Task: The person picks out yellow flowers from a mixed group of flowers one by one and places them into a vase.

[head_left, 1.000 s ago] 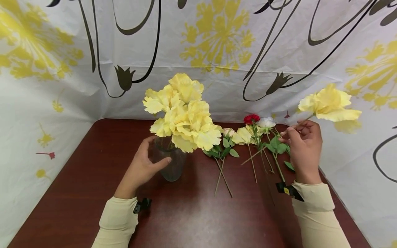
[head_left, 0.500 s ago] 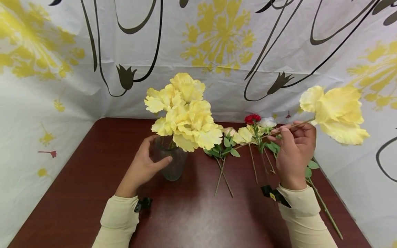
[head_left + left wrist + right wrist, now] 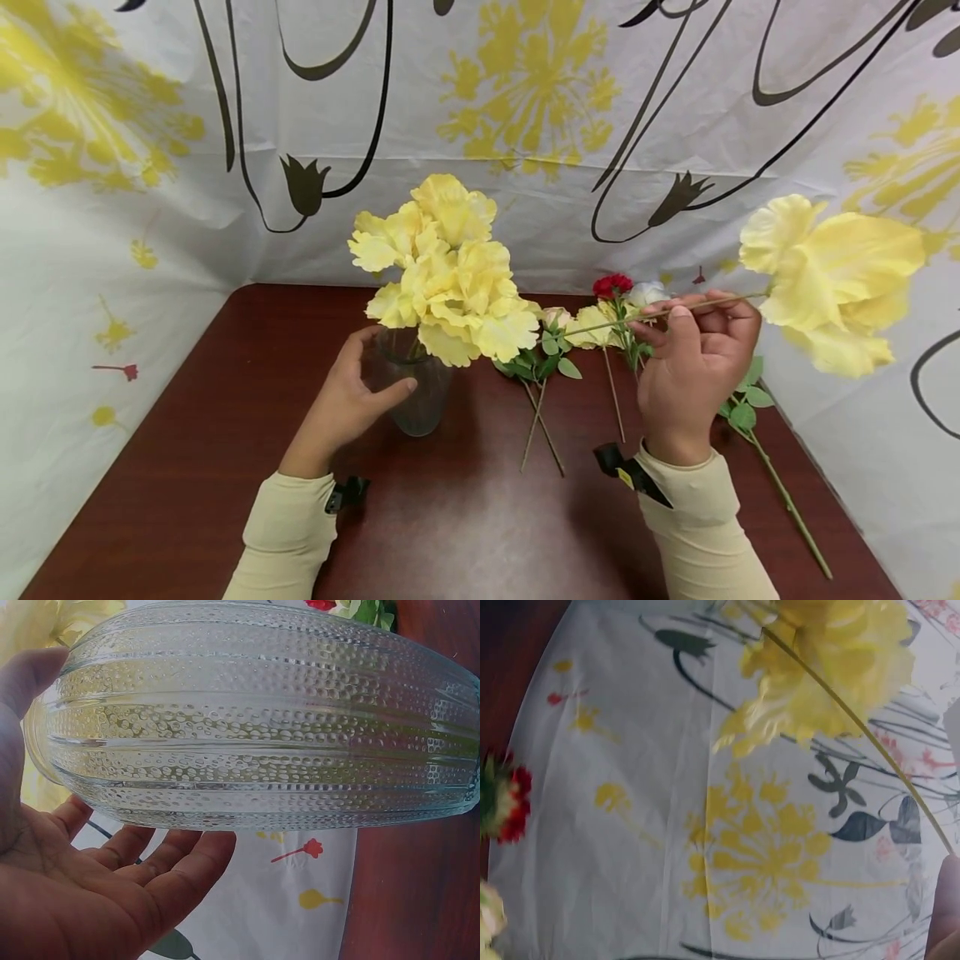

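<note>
My left hand (image 3: 352, 404) grips a clear glass vase (image 3: 420, 400), fingers behind it and thumb along its front. In the left wrist view the vase (image 3: 262, 727) shows its dimpled, ribbed wall. Large ruffled yellow flowers (image 3: 457, 283) spread out above its mouth. At the right, my right hand (image 3: 693, 358) pinches the thin stem (image 3: 637, 317) of a single yellow flower (image 3: 840, 283). The bloom points right, and the bare stem end reaches left toward the vase. In the right wrist view this stem (image 3: 855, 724) runs slantwise from a fingertip.
Behind the right hand lie a red flower (image 3: 612, 286), a white flower (image 3: 647, 293) and another yellow flower (image 3: 592, 325). Crossed leafy stems (image 3: 540, 417) lie right of the vase. A leafy stem (image 3: 780, 492) lies near the table's right edge. A patterned white sheet (image 3: 480, 108) hangs behind.
My right hand has moved left, and the yellow flower in it has turned so its stem points left. A leafy stem now shows at the right edge. The left hand stays on the vase.
</note>
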Tool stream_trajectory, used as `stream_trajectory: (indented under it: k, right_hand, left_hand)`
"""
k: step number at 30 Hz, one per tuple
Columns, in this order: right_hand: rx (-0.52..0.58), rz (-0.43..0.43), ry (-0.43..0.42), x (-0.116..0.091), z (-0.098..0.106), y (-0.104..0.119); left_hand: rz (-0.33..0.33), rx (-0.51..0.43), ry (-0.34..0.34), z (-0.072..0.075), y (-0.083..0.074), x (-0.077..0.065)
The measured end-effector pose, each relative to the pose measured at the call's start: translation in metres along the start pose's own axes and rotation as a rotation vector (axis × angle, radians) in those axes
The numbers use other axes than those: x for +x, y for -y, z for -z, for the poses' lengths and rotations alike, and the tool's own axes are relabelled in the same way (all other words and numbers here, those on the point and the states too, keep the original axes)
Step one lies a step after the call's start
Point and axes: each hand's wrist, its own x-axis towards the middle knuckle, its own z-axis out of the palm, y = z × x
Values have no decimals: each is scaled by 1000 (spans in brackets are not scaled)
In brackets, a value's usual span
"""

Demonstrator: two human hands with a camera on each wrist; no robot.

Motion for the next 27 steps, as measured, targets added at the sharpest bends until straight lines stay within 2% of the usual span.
stream_trajectory:
  k: [8,13,17,23,27]
  right_hand:
    - [98,-3,4,-13,-14,-9]
    - [120,-56,-24,-21,-20,-15]
    - [112,-85,24,-31,-27,-25]
    - [51,-88,123,-43,-36,-42]
    - [-107,-106,167,-47,-36,-50]
  left_hand:
    - [-12,1,1,-1,0,1]
    - [-10,-1,3,0,0,1]
    - [7,-3,0,0,0,0]
    - [9,-4,-2,0,0,-1]
    - [5,-13,-6,-1,-1,-1]
